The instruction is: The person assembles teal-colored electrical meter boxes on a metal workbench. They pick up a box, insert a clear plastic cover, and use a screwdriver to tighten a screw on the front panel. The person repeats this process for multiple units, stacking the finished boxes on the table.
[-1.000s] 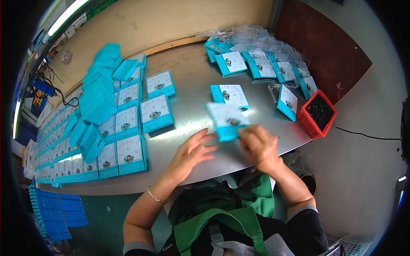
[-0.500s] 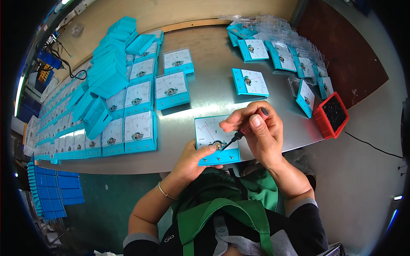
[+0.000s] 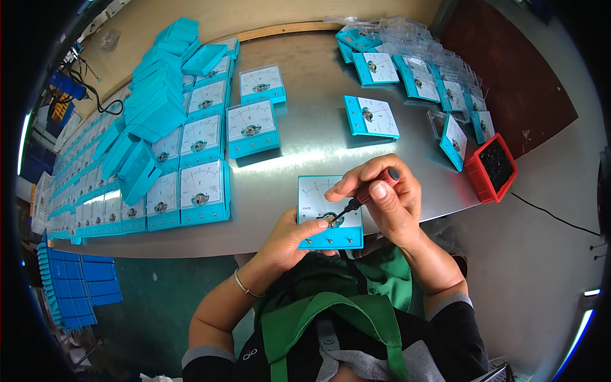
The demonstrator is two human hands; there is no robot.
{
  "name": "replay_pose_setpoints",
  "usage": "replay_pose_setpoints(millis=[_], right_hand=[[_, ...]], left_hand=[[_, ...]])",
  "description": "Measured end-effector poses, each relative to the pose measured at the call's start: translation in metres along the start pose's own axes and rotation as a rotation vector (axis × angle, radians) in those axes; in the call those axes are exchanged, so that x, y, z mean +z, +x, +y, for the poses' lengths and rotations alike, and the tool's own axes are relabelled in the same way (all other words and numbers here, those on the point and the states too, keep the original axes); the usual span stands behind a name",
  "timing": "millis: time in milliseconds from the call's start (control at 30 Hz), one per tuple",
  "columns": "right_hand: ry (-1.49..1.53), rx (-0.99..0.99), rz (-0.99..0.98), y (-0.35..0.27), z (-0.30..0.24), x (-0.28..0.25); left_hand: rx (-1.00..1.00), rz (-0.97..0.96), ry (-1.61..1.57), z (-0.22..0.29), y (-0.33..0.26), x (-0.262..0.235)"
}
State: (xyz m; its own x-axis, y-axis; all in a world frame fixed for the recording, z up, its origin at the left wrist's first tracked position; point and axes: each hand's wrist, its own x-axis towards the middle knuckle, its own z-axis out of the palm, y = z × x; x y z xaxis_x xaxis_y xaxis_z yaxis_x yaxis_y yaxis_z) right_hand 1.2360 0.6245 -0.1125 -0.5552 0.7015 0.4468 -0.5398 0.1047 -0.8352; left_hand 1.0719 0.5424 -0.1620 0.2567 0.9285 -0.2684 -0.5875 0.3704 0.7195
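The right hand's grip is closed around a red-handled screwdriver, its tip at the mechanism; the left hand's grip is clamped on the meter's lower left corner, at the worktop's near edge. A slip of the tip could jab the left thumb or scratch the dial — likeliest if the case tilts. The meter looks clean: turquoise case, white dial, three screws along the bottom. Toward the worktop's right edge stands a red bin.
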Motion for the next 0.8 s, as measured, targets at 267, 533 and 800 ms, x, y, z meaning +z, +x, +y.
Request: replay_pose_setpoints(millis=[267,533,800], right_hand=[[0.107,0.230,-0.202,0.001,-0.014,-0.030],[0.516,0.387,0.195,-0.003,0.010,-0.050],[-2.035,0.415,0.271,0.066,-0.017,-0.182]], left_hand=[[-0.048,-0.068,0.217,0.000,0.003,0.002],[0.087,0.003,0.424,-0.013,0.010,0.014],[0.288,0.116,0.561,-0.018,0.019,-0.009]])
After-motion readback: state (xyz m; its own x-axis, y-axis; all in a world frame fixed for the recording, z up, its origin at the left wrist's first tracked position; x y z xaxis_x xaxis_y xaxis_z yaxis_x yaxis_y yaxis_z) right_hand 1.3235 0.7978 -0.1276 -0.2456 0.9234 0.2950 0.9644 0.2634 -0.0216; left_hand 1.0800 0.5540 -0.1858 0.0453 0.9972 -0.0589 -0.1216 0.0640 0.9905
